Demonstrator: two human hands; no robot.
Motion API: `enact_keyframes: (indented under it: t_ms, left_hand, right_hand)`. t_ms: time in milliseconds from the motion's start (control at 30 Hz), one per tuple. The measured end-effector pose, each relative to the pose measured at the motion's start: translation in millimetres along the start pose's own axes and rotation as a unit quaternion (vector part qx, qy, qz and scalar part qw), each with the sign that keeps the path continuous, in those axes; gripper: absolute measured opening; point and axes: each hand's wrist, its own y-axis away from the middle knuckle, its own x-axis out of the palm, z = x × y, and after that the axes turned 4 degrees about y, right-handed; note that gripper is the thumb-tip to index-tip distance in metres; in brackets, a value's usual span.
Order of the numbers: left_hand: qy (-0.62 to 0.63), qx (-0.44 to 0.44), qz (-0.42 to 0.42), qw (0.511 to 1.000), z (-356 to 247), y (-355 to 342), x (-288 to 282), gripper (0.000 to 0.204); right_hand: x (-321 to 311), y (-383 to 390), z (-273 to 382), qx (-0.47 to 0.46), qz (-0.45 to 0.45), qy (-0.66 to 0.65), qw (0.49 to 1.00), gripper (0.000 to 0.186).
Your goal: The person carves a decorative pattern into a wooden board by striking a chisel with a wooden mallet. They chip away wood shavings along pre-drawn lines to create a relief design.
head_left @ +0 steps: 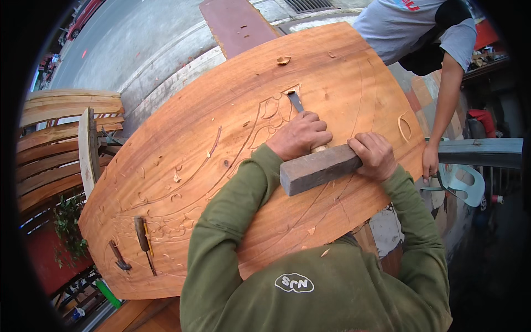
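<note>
My left hand (301, 134) is wrapped round a chisel (296, 102), whose dark blade points away from me. Its tip rests in the carved outline on a large curved wooden panel (182, 127); the pale butt of the handle shows below my fist. In my right hand (375, 156) is a heavy rectangular block (319, 169), grey-brown and worn, its near end beside the chisel's butt. Whether the block has a handle is hidden. Scrolling lines and leaf shapes are cut into the panel, with curled wood shavings (283, 60) scattered over it.
Two hand tools, one dark-handled (142, 234) and one shorter (118, 255), lie at the panel's left end. At the right edge, another person's hand (430, 160) touches the panel. A pale blue-green plastic chair (469, 185) stands beyond, and slatted wood (50, 157) is stacked at left.
</note>
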Motion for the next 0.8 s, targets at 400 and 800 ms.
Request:
enact_keyframes:
  t_ms: [400, 800]
  left_hand:
    - [0.001, -0.021, -0.002, 1.0, 8, 6, 2, 0.022]
    - [0.011, 0.057, -0.087, 0.994, -10, -5, -9, 0.024]
  right_hand:
    - [-14, -2, 24, -0.002, -0.027, -0.014, 1.0, 0.066]
    - [-20, 3, 32, 0.033, -0.083, -0.011, 0.996, 0.075]
